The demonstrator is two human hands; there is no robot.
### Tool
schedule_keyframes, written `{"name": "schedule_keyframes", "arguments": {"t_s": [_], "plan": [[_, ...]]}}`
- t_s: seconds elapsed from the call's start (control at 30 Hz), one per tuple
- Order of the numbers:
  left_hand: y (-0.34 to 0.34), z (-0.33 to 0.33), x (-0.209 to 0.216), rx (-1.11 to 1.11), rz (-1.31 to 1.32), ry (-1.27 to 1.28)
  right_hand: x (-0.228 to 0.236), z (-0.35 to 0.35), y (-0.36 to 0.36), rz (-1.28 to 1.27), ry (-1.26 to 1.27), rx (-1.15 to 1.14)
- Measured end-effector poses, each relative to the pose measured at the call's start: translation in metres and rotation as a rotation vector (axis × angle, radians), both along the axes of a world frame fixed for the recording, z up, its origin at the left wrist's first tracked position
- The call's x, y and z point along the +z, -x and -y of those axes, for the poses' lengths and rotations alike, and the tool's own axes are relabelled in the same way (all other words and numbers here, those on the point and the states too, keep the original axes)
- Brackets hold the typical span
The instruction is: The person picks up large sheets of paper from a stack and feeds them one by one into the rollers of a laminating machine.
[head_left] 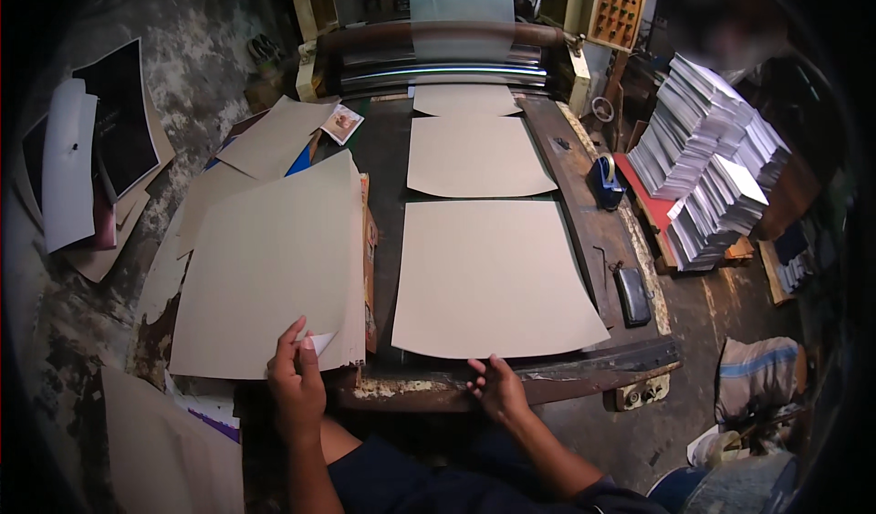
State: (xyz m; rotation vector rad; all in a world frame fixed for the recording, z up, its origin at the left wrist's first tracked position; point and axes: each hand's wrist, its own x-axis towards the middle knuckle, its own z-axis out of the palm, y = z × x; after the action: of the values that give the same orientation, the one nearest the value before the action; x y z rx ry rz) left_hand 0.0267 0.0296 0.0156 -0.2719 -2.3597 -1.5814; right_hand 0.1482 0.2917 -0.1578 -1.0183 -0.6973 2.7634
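My left hand (299,377) pinches the near right corner of the top sheet on a stack of beige cardboard sheets (265,258). That corner is curled up and shows a white underside. My right hand (498,390) is at the near edge of a single cardboard sheet (493,277) on the machine's feed table, its fingers apart and holding nothing. Whether its fingertips touch that edge, I cannot tell. Ahead of it lie a second sheet (479,156) and a third sheet (464,99), in line toward the metal rollers (447,78).
Clear film (461,12) hangs over the rollers. A tape dispenser (606,183) and a black case (631,297) rest along the table's right side. Tall paper stacks (693,140) stand at right. Loose sheets (274,140) lie beyond the left stack; dark prints (119,121) are at far left.
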Motion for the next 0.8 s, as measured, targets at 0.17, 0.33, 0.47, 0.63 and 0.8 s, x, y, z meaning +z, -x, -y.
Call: {"name": "schedule_keyframes", "arguments": {"t_s": [0.17,0.33,0.47,0.63,0.8], "plan": [[-0.006,-0.001,0.002,0.019,-0.149,0.288,-0.010,-0.017,0.034,-0.050,-0.069,-0.021],[-0.008,0.004,0.001,-0.043,-0.150,0.350,-0.019,-0.028,0.061,-0.097,-0.085,-0.096],[0.001,0.012,-0.005,0.032,0.154,-0.306,-0.012,-0.026,0.073,-0.054,-0.106,-0.165],[-0.017,-0.001,0.009,-0.021,-0.162,0.055,0.011,-0.018,0.065,-0.011,-0.102,-0.170],[-0.040,-0.003,0.029,-0.407,-0.200,0.228,0.070,-0.022,0.035,-0.558,-0.207,0.258]]}}
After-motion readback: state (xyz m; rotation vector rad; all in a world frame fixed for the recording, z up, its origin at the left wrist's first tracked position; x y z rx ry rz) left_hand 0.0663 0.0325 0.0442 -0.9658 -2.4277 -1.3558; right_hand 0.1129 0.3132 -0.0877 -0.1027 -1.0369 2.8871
